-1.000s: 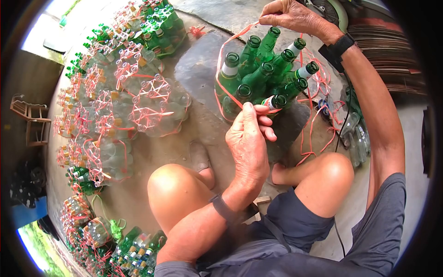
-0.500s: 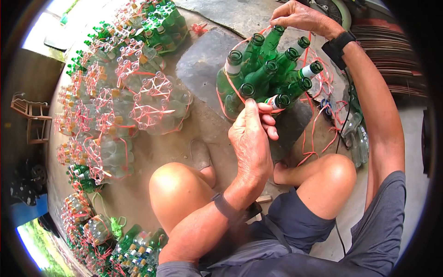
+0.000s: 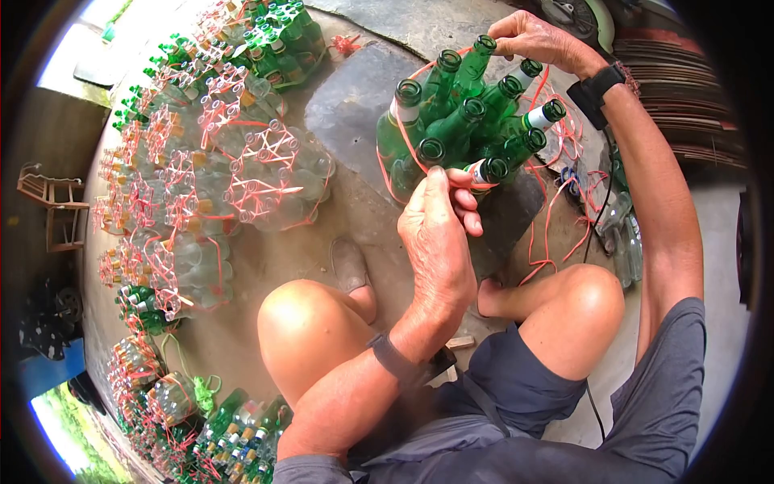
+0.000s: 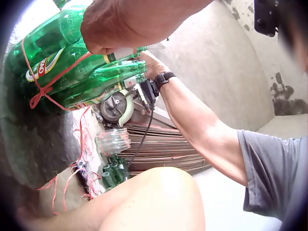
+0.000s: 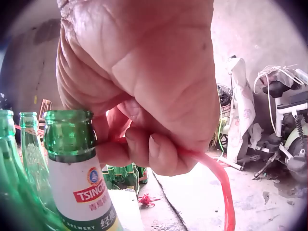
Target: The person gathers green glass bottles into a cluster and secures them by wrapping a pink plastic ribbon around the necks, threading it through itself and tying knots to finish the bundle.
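A bundle of several green glass bottles [image 3: 455,129] stands upright on a dark slab, with pink plastic string [image 3: 409,137] looped around the necks on the near-left side. At the near side, my left hand [image 3: 439,234] pinches the string between thumb and index finger, right beside the front bottle necks. My right hand [image 3: 536,40] is at the far side and holds the string in curled fingers, seen close up in the right wrist view next to a labelled bottle neck [image 5: 72,144]. Lower on the bottles, a knotted band of pink string [image 4: 43,90] shows in the left wrist view.
Many tied bundles of clear bottles [image 3: 274,177] and green ones fill the left side. Loose pink string [image 3: 556,218] lies on the right, near clear bottles [image 3: 625,242] and a black cord. A stack of flat sheets [image 3: 661,105] and a wheel stand behind the right arm.
My right hand has moved to the right along the far side, drawing the string loop in close against the bottle necks. The left hand keeps its pinch with only a small shift.
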Available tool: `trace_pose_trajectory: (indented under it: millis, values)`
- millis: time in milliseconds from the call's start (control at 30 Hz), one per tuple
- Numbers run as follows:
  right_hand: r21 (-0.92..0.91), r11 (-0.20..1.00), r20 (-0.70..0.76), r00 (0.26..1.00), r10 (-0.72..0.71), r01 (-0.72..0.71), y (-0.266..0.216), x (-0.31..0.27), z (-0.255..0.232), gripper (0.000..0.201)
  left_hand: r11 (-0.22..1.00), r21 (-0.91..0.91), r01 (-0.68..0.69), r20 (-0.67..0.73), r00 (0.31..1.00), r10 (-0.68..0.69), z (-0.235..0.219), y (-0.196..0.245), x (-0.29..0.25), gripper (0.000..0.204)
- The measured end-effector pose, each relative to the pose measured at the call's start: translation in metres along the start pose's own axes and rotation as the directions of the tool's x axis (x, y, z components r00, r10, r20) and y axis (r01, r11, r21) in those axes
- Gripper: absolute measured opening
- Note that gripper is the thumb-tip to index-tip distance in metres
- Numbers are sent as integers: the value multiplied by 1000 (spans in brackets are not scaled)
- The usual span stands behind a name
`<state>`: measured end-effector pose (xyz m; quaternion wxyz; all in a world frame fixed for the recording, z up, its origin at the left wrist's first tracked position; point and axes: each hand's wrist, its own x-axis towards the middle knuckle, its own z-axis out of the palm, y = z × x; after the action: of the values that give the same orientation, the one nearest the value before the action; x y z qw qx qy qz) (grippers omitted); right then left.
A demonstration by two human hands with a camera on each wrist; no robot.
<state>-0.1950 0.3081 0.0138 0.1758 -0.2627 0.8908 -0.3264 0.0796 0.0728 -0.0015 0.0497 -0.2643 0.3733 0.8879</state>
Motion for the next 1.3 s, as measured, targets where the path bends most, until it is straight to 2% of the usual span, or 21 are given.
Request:
trace_pose_trajectory:
  millis: [100,200,267,367,433,500,567,633,767,800,967,1033,1100,1167,1233,1300]
  values:
    - [-11,1000,8,1000,18,-18,-7,-4,-1,29,1000,14,-5,19,1000,4,1,1,1,35]
    - [62,997,14,999,42,-43,-12,-8,-1,29,1000,20,-18,34,999,17,-2,-2,3,34]
    - [127,984,58,992,116,-122,-4,-7,-3,28,999,29,-17,37,999,16,-3,-2,4,33]
    - [177,965,27,981,192,-194,7,-9,2,26,1000,-11,-1,42,999,1,-4,-3,5,31]
    - [180,956,2,972,236,-233,-5,-16,3,28,1000,-17,-12,65,998,13,-5,-3,5,29]
    - [233,922,46,951,307,-309,-17,-24,1,33,999,37,9,49,999,-11,-7,-2,6,26]
    - [250,919,39,952,305,-305,-5,-24,3,37,998,54,15,55,998,-17,-6,0,4,25]
    - [292,920,-11,961,278,-262,-1,-27,5,39,1000,-3,5,50,999,-5,-6,-1,4,30]
    - [340,909,-14,965,263,-242,5,-41,3,38,1000,14,-14,61,998,13,-5,1,3,31]
    - [332,917,-63,965,254,-220,5,-44,8,36,1000,16,-16,60,998,15,-6,0,4,31]
    - [393,896,-110,957,269,-206,13,-66,22,31,998,40,-43,75,996,40,-7,-3,5,27]
    - [276,953,-295,933,205,-122,6,-77,34,29,997,51,-50,81,996,46,-7,-4,6,25]
    - [224,966,-283,940,190,-128,1,-89,36,28,994,96,-50,98,994,41,-8,-5,7,23]
    - [221,971,-388,905,174,-92,5,-99,46,29,990,132,-53,108,993,39,-5,-2,3,26]
    - [197,975,-360,917,173,-106,5,-111,47,32,984,168,-58,118,992,39,-5,-3,2,29]
    - [135,991,-425,902,74,-17,6,-119,54,36,976,174,-133,168,980,103,-10,-9,6,26]
